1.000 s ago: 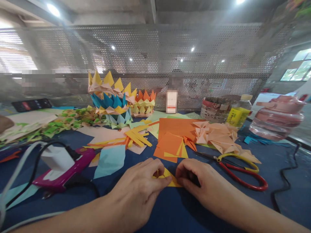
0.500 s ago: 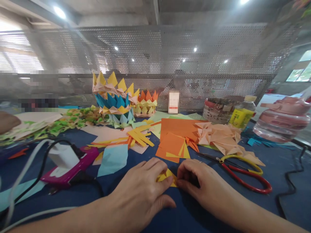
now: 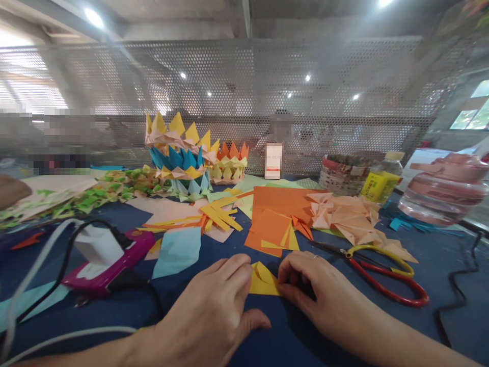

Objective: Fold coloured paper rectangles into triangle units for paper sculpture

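Observation:
A small folded yellow paper (image 3: 263, 281) lies on the blue tabletop between my hands, a raised flap at its middle. My right hand (image 3: 311, 283) has its right corner pinched between thumb and fingertips. At the opposite end rests my left hand (image 3: 219, 300), fingers laid over the left edge of the fold and thumb held apart, not gripping; the fingertips' contact is partly hidden. Just beyond the hands are orange paper squares (image 3: 267, 229) with yellow scraps on top. Scissors (image 3: 385, 275) with red and yellow handles lie right of my right hand.
A purple power strip (image 3: 110, 265) with cables and a light blue paper sheet (image 3: 178, 252) lie to the left. Layered paper crowns (image 3: 179, 158) stand behind. Pink folded pieces (image 3: 344, 214), a yellow-labelled bottle (image 3: 382, 178) and a pink jug (image 3: 445, 191) are at right. Another person's hand (image 3: 13, 191) shows far left.
My left hand has shifted a little left, its thumb and fingers drawing back from the middle of the yellow fold, so more of it shows. My right hand stays almost still.

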The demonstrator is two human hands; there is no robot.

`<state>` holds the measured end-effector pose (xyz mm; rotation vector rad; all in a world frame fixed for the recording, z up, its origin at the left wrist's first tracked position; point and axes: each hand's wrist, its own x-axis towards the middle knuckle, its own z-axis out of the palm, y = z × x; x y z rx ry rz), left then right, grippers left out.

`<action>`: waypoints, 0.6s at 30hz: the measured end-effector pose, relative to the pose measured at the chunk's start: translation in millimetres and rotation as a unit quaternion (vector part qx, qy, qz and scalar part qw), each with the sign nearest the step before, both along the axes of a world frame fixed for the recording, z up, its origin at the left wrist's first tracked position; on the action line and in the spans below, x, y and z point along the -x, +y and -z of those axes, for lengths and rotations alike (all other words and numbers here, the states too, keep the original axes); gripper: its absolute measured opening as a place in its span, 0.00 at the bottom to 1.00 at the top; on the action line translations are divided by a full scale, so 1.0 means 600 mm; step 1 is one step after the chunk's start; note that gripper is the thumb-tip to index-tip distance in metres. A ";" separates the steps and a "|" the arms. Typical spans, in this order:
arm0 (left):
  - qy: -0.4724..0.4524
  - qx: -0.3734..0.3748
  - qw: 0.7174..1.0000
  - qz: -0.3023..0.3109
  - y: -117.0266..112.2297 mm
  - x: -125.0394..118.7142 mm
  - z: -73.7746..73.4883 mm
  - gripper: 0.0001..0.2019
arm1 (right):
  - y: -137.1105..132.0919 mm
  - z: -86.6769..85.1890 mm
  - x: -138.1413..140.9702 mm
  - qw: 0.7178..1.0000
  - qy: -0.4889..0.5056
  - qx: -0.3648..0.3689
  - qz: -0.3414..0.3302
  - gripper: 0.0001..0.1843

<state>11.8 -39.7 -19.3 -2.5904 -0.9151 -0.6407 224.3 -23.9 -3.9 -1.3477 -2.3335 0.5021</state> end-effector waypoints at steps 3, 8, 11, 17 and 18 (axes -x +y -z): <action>-0.001 -0.003 1.000 -0.004 -0.004 0.000 0.003 0.19 | 0.000 0.000 0.001 1.000 0.001 0.000 -0.002 0.05; 0.016 0.020 0.999 0.044 -0.005 -0.002 -0.003 0.18 | -0.001 -0.001 0.002 1.000 0.003 0.004 0.001 0.05; 0.035 0.050 0.997 0.055 -0.003 -0.004 -0.010 0.18 | -0.002 -0.001 0.002 1.000 0.003 0.001 0.000 0.05; 0.038 0.029 0.999 0.018 -0.006 -0.008 -0.013 0.15 | 0.000 0.001 0.001 1.000 -0.002 -0.003 -0.004 0.05; 0.031 0.019 0.999 0.012 -0.007 -0.008 -0.013 0.14 | 0.001 0.001 0.001 1.000 -0.002 -0.004 -0.005 0.05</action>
